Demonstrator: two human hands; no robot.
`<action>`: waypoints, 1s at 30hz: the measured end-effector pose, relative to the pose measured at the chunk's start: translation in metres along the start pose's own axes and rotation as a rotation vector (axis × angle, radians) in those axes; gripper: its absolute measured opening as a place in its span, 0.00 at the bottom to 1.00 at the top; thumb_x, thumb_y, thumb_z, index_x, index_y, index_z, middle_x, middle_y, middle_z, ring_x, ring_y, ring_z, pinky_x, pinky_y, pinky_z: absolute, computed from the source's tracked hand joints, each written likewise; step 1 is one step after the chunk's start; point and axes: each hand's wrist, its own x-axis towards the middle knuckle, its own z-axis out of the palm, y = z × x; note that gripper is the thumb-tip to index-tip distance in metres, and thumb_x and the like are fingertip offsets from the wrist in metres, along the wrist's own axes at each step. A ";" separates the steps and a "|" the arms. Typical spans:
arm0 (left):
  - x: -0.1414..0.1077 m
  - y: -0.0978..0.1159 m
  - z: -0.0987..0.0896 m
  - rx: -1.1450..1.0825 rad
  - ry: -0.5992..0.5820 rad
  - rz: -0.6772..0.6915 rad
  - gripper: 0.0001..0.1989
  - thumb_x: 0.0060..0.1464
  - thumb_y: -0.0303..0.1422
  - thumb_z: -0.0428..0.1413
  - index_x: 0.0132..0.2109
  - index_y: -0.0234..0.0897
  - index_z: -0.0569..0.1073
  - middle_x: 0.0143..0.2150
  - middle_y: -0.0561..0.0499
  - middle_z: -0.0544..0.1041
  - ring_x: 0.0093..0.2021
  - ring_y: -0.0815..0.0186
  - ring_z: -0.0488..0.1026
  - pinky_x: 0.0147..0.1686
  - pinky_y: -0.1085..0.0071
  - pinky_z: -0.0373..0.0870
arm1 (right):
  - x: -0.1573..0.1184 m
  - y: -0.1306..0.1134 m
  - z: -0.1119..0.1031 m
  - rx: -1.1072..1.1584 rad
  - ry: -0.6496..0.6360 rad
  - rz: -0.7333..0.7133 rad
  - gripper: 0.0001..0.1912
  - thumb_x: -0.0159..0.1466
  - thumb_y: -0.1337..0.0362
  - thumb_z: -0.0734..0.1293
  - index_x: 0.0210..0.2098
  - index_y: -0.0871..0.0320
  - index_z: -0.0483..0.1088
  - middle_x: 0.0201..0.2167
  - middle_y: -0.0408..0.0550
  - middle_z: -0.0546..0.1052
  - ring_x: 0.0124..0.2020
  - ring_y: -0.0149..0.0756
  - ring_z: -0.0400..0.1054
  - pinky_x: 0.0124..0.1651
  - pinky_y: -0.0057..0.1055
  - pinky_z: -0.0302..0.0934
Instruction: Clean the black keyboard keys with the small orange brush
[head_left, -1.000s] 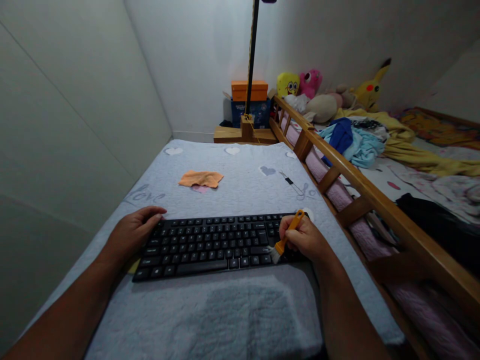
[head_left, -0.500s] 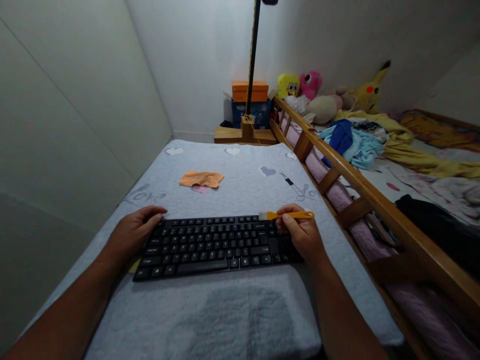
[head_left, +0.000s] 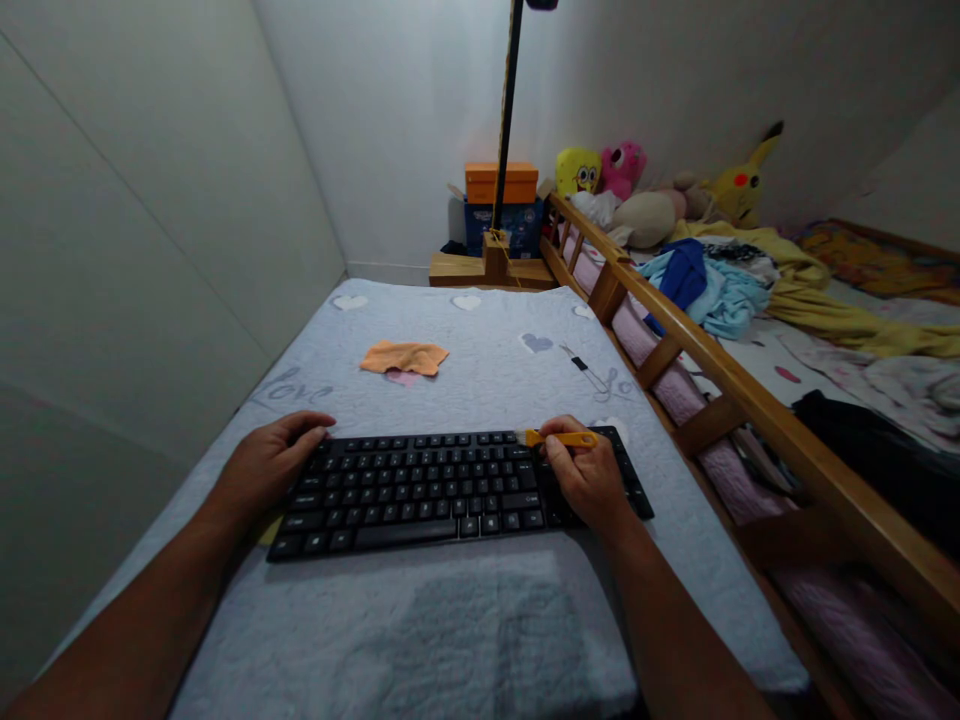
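Keyboard (head_left: 420, 490), black and lying keys up, sits across the near half of the bed surface (head_left: 480, 630), its length running roughly from the left edge towards the right edge, where a wooden rail (head_left: 720, 390) stands. The right hand (head_left: 581, 465) pinches a yellow-handled brush (head_left: 574, 439) narrowly between thumb and fingers, handle almost level, bristles at the top row of keys; whether they touch the keys I cannot tell. The left hand (head_left: 274, 455) is at the keyboard's left end, fingers close together; whether it grips or only rests there I cannot tell.

Brushing along the top row looks like the step in hand. The next stroke, I judge, calls for a light pinch, bristles kept low between the keys, and the left hand steadying its end.

Counted: one keyboard, one brush, one orange cloth (head_left: 405, 357) towards the far edge, left of the middle, and one thin tool with a black grip (head_left: 579, 364) near the right edge. Beyond the far edge are two boxes, an orange box (head_left: 487, 183) above a blue box (head_left: 476, 228)
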 end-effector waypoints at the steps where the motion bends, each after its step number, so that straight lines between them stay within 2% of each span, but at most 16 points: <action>1: 0.000 0.002 -0.001 0.006 0.002 0.004 0.25 0.54 0.49 0.51 0.48 0.37 0.80 0.43 0.46 0.83 0.41 0.55 0.79 0.43 0.65 0.72 | 0.000 0.000 0.000 -0.005 0.010 -0.007 0.09 0.68 0.62 0.60 0.36 0.55 0.71 0.28 0.44 0.78 0.30 0.36 0.73 0.37 0.30 0.63; 5: -0.002 0.004 -0.001 0.010 0.000 0.001 0.26 0.54 0.49 0.51 0.49 0.36 0.80 0.42 0.46 0.83 0.42 0.55 0.79 0.44 0.65 0.72 | 0.000 -0.001 0.004 -0.043 0.040 -0.052 0.09 0.68 0.63 0.60 0.36 0.55 0.71 0.29 0.45 0.78 0.31 0.36 0.73 0.37 0.30 0.63; 10: -0.003 0.002 0.001 -0.006 0.016 -0.014 0.26 0.54 0.50 0.51 0.49 0.37 0.80 0.44 0.46 0.83 0.42 0.55 0.78 0.43 0.66 0.72 | 0.000 -0.003 0.004 -0.041 0.044 -0.099 0.09 0.67 0.65 0.60 0.32 0.55 0.70 0.25 0.42 0.76 0.27 0.35 0.71 0.33 0.30 0.62; 18: -0.001 0.002 0.001 -0.013 0.002 -0.019 0.27 0.53 0.50 0.51 0.50 0.37 0.80 0.44 0.46 0.83 0.41 0.55 0.79 0.43 0.65 0.72 | -0.003 -0.001 0.005 0.039 0.116 -0.109 0.09 0.69 0.64 0.60 0.38 0.55 0.72 0.30 0.44 0.78 0.31 0.36 0.74 0.36 0.31 0.65; 25: -0.001 0.001 0.001 -0.003 0.013 0.000 0.27 0.53 0.50 0.51 0.48 0.37 0.80 0.45 0.46 0.83 0.45 0.53 0.79 0.47 0.64 0.71 | -0.001 -0.001 0.016 -0.005 0.056 -0.161 0.09 0.69 0.66 0.61 0.40 0.57 0.73 0.33 0.46 0.80 0.35 0.36 0.76 0.40 0.30 0.66; 30: -0.001 0.005 0.000 0.006 0.002 -0.007 0.28 0.52 0.51 0.49 0.48 0.37 0.80 0.46 0.45 0.83 0.45 0.52 0.79 0.49 0.62 0.71 | -0.002 -0.003 0.014 -0.025 0.034 -0.159 0.09 0.69 0.66 0.60 0.37 0.56 0.72 0.30 0.44 0.78 0.32 0.35 0.75 0.38 0.29 0.65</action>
